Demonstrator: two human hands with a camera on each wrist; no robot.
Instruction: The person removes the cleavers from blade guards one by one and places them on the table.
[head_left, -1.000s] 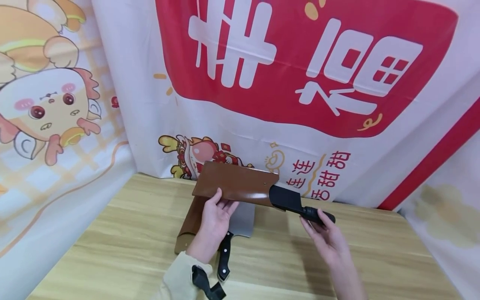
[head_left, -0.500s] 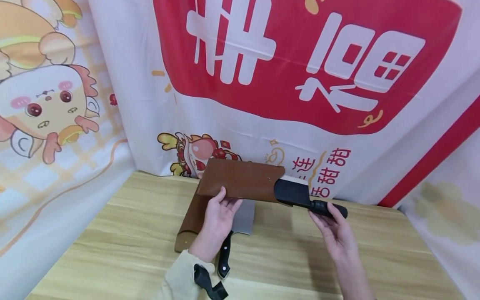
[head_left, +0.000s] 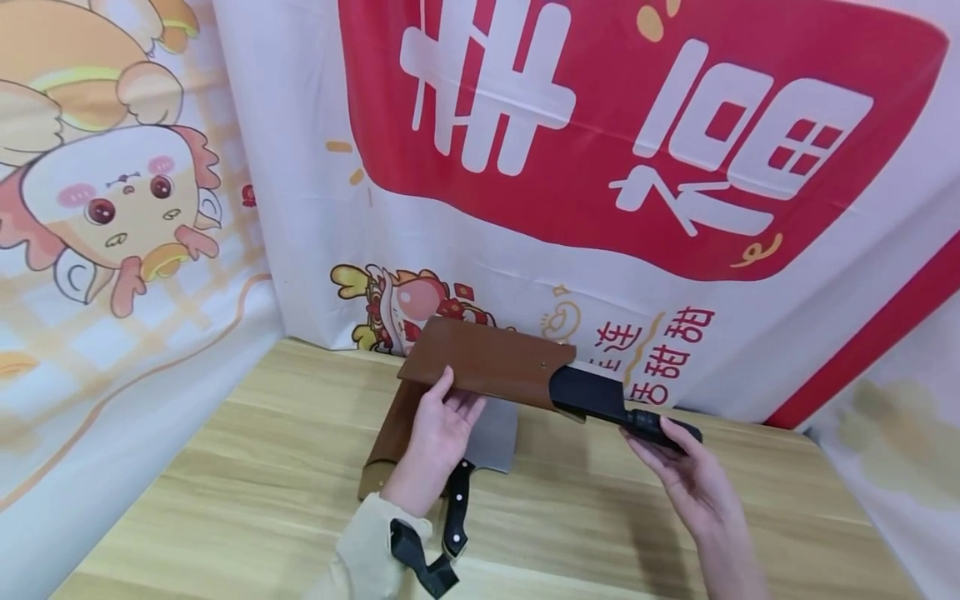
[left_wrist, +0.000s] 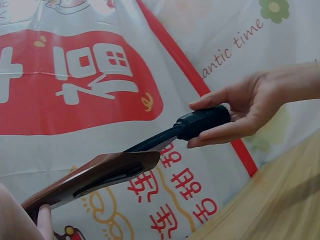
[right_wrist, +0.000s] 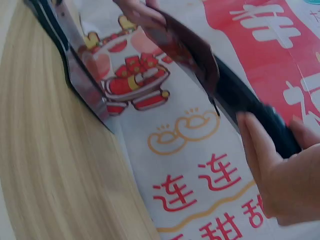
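A cleaver point(head_left: 588, 393) with a black blade and black handle is partly inside a brown sheath point(head_left: 487, 358), held above the table and tilted slightly down to the right. Most of the blade is hidden in the sheath; a black section near the handle and a pale strip above it show. My left hand point(head_left: 441, 429) pinches the sheath's lower edge, thumb on the near face, fingers behind. With thumb and fingers, my right hand point(head_left: 693, 483) grips the handle point(left_wrist: 202, 122). In the right wrist view the sheath's mouth point(right_wrist: 207, 70) surrounds the blade.
Beneath the left hand, a second cleaver point(head_left: 495, 435) with a grey blade and riveted black handle lies on the wooden table point(head_left: 225, 467). A second brown sheath point(head_left: 392, 433) is beside it, partly covered. A printed cloth point(head_left: 600, 208) hangs close behind.
My right hand has shifted a little to the right with the handle, and slightly more of the blade shows outside the sheath. My left hand keeps its hold on the sheath.
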